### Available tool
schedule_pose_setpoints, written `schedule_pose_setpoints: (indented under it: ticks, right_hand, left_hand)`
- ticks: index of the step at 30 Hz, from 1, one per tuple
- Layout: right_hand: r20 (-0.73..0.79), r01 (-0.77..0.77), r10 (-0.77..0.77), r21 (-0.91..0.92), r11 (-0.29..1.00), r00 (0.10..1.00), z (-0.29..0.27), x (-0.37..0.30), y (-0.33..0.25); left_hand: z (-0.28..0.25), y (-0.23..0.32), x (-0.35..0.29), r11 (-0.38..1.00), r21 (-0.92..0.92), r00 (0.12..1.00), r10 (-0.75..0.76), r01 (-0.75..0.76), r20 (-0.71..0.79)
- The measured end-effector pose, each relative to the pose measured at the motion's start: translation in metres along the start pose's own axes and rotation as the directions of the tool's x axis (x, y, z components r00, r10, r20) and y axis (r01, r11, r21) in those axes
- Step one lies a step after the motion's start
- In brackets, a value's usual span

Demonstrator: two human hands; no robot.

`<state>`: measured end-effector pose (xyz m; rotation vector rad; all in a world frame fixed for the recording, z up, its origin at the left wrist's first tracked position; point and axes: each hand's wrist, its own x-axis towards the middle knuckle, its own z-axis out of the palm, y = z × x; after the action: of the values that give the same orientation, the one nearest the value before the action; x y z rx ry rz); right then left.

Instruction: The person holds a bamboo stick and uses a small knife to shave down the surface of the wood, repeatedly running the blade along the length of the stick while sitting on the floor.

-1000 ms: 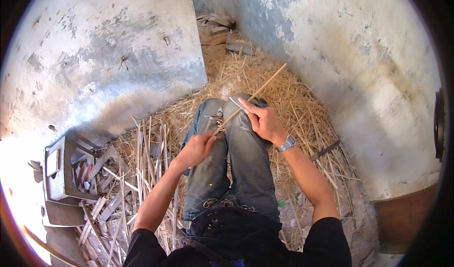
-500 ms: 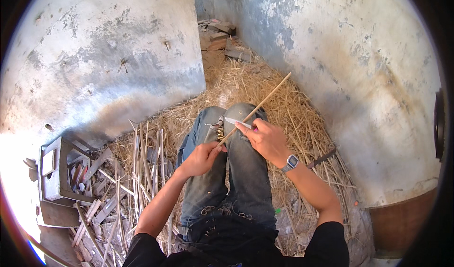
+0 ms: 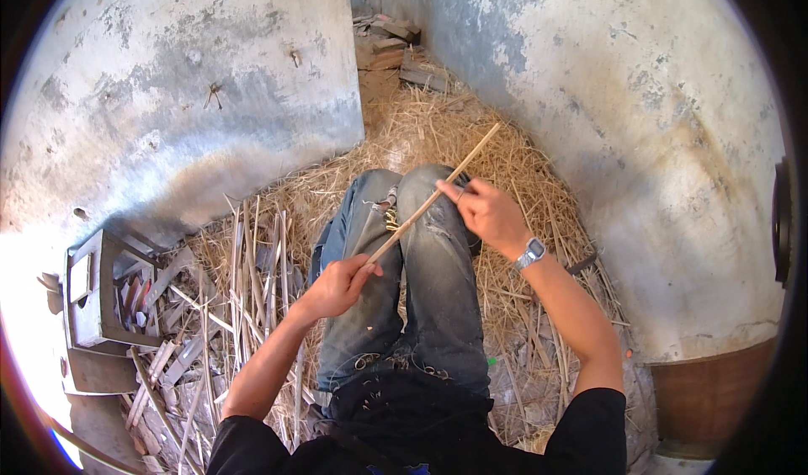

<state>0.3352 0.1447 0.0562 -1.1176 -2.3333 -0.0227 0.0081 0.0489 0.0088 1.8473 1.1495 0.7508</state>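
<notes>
A long, thin pale wooden stick (image 3: 412, 222) runs slantwise above my knees, its far end pointing up to the right. My left hand (image 3: 338, 288) is closed round its near end. Higher along the stick, my right hand (image 3: 493, 216) is curled with the fingertips at the wood. The knife it held a moment earlier is not clearly seen now; its blade seems edge-on or hidden by stick and fingers. Under the stick lie my worn blue jeans (image 3: 442, 298), with small curled shavings (image 3: 390, 220) between the knees and more bits on my lap.
Straw (image 3: 539, 189) covers the floor. Split strips (image 3: 252, 265) stand to the left, beside a wooden frame box (image 3: 101, 323) and scrap wood. A dark blade-like tool (image 3: 581, 264) lies right. Peeling walls (image 3: 623, 138) close in both sides; bricks (image 3: 391, 46) lie in the far corner.
The left hand and the stick have shifted down and left. My right hand has moved up and slightly right, and the white knife blade seen earlier no longer shows plainly.
</notes>
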Motion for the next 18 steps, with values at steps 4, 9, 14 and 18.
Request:
schedule_pose_setpoints:
  ticks: [4, 9, 14, 18]
  right_hand:
    - [-0.013, -0.018, 0.018, -0.018, 1.0, 1.0, 0.005, -0.003, 0.025]
    - [-0.032, -0.061, 0.06, -0.036, 0.997, 0.998, 0.006, -0.006, 0.056]
    - [-0.036, -0.049, 0.045, -0.147, 0.988, 0.998, 0.009, -0.014, 0.082]
    - [-0.02, -0.28, 0.286, -0.279, 0.918, 0.958, -0.008, -0.008, 0.106]
  left_hand:
    - [-0.015, 0.006, -0.019, 0.998, 0.05, 0.999, -0.026, 0.024, 0.04]
    - [-0.032, 0.008, -0.046, 0.993, 0.104, 0.995, -0.071, 0.063, 0.072]
    - [-0.037, 0.018, -0.053, 0.989, 0.115, 0.992, -0.105, 0.096, 0.074]
    - [-0.05, 0.006, -0.063, 0.983, 0.18, 0.997, -0.031, 0.017, 0.074]
